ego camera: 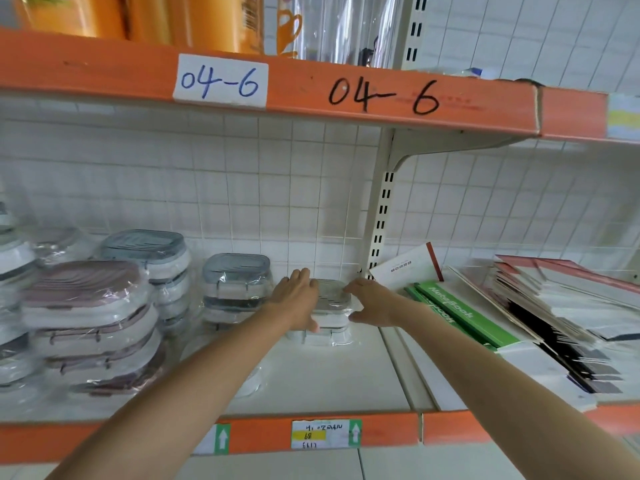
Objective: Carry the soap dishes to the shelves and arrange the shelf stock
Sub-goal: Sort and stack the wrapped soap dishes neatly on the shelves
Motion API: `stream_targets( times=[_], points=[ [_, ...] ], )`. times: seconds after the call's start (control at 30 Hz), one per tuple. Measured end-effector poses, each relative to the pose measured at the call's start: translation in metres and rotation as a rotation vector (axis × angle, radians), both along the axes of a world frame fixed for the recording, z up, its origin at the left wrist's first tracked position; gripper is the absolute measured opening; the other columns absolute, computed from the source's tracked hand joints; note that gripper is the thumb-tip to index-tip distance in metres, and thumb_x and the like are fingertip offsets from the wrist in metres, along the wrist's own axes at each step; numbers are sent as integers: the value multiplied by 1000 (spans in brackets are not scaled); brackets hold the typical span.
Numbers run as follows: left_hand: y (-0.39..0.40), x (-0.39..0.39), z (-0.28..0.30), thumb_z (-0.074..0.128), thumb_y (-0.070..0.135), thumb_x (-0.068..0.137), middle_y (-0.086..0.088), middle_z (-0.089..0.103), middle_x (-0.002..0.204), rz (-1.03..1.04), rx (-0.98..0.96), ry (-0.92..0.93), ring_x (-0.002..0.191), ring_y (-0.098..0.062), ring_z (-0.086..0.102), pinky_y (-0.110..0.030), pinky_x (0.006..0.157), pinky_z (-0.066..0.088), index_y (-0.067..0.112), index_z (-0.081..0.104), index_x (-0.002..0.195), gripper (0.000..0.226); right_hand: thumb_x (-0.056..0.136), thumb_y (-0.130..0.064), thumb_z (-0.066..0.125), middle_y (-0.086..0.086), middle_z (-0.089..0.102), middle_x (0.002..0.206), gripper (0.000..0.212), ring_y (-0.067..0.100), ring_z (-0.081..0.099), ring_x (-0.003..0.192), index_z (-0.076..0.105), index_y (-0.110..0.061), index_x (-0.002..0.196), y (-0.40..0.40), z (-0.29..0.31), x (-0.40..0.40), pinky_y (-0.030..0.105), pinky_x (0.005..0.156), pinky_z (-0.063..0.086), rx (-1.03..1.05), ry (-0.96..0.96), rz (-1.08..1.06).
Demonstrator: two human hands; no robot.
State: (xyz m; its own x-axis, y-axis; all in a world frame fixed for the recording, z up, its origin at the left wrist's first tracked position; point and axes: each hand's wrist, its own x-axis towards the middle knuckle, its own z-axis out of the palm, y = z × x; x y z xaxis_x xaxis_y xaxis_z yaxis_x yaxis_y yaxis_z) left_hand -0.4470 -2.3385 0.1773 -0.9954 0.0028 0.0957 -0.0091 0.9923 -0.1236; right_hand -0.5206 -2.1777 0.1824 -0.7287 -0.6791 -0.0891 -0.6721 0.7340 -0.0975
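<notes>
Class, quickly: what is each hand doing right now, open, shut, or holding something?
Left hand: grips the left side of the stack of soap dishes.
Right hand: grips the stack's right side.

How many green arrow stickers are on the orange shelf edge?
2. One arrow sticker sits beside the left forearm; the other is on the price label's right end. An arm may hide more.
</notes>
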Motion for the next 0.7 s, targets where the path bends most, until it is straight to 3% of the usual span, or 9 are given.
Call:
stream_targets(
  times=[0.1, 0.23, 0.37, 0.47, 0.57, 0.7],
  points=[
    [-8, 11, 2, 73, 40, 79, -11, 40, 126, -3, 11, 51, 119, -27, 40, -33, 92, 37, 5, 42, 128, 68, 88, -35, 64, 2, 19, 156, 76, 23, 20, 142, 23, -17, 150, -2, -2, 1, 46, 113, 27, -25, 8, -8],
    [-21, 26, 5, 61, 14, 85, -8, 43, 117, -39, 51, 131, 111, -24, 43, -31, 84, 41, 8, 49, 113, 31, 84, -41, 68, 2, 8, 159, 85, 25, 10, 145, 19, -22, 151, -12, -6, 2, 42, 116, 20, -73, 8, 9],
    [-30, 36, 7, 53, 5, 86, -5, 46, 117, -103, 25, 211, 112, -22, 43, -31, 90, 38, 9, 53, 113, 27, 80, -50, 68, 6, -3, 160, 93, 29, -3, 146, 11, -31, 152, -23, -15, 2, 47, 116, 15, -46, -16, -4],
    [-35, 42, 10, 51, 4, 87, -6, 48, 119, -136, 16, 248, 113, -23, 43, -29, 93, 34, 9, 54, 115, 28, 80, -50, 69, 8, 13, 156, 92, 30, 12, 144, 14, -32, 151, -28, -19, -4, 44, 115, 23, -79, -61, -40],
    [-39, 49, 11, 50, 7, 90, -6, 48, 120, -161, 2, 270, 114, -23, 43, -27, 96, 30, 9, 55, 118, 29, 78, -50, 70, 11, 34, 137, 86, 32, 33, 130, 23, -28, 148, -28, -17, -8, 41, 105, 35, -74, -32, -59],
    [-40, 57, 9, 53, 10, 90, -6, 48, 120, -163, -34, 255, 115, -22, 43, -28, 99, 30, 9, 54, 121, 31, 78, -46, 71, 12, 35, 132, 84, 33, 34, 127, 25, -26, 145, -32, -18, -2, 44, 102, 39, -60, -5, -70]
  ],
)
